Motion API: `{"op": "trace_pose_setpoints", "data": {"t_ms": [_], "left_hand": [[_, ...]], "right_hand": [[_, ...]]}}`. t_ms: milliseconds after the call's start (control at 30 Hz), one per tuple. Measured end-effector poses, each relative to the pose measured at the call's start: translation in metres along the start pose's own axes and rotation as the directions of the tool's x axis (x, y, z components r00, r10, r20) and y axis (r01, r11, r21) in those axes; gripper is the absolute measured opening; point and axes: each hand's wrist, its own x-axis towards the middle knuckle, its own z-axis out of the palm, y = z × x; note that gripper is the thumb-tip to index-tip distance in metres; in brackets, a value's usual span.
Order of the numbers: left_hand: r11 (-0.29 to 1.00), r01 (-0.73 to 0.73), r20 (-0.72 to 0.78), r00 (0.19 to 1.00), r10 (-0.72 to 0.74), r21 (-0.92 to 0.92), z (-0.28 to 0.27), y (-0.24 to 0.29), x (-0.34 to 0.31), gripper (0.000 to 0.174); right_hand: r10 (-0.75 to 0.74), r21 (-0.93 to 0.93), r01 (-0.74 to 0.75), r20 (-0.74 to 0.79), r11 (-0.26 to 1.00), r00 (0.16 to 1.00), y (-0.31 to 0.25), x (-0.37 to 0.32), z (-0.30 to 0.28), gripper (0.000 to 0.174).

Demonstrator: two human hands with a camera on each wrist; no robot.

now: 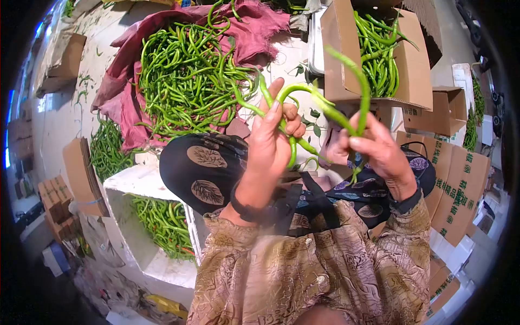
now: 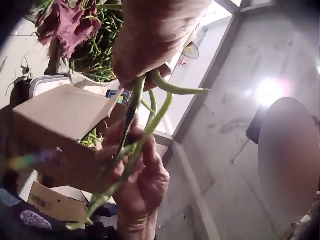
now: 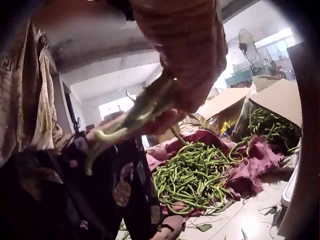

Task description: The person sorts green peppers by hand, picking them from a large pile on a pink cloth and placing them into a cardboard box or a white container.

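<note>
"Chilli peppers (image 1: 297, 88): where do we grip them?"

"Our left hand (image 1: 273, 138) curls round several; our right hand (image 1: 382, 151) pinches others just beside it."

"Which materials surround us?"

"Smooth, curved peppers; frayed pink cloth (image 1: 260, 27) around the pepper heap (image 1: 184, 81); cardboard box (image 1: 340, 59), flaps open; pale floor (image 1: 111, 32); grey-beamed ceiling (image 3: 100, 65)."

Pepper pile (image 1: 187, 86) on cloth (image 1: 262, 24)

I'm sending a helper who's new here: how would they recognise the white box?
Find the big pink cloth heaped with green peppers. Nearer the seated person, beside their left knee, is the open white box with more peppers inside. Its white walls set it apart from the brown cardboard box of peppers on the right.
</note>
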Motion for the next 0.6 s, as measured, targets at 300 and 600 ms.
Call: {"op": "trace_pose_setpoints", "data": {"t_ms": [300,600], "left_hand": [[0.322,-0.131,0.081,0.983,0.164,0.937,0.004,-0.034,-0.007,0.039],[0.321,-0.068,0.035,0.994,0.107,0.945,0.017,-0.026,-0.013,0.071]], "right_hand": [[-0.090,-0.163,0.064,-0.162,0.985,0.983,0.002,0.027,0.036,0.041],[-0.081,0.296,0.101,-0.079,0.950,0.994,0.018,0.053,0.028,0.035]]}}
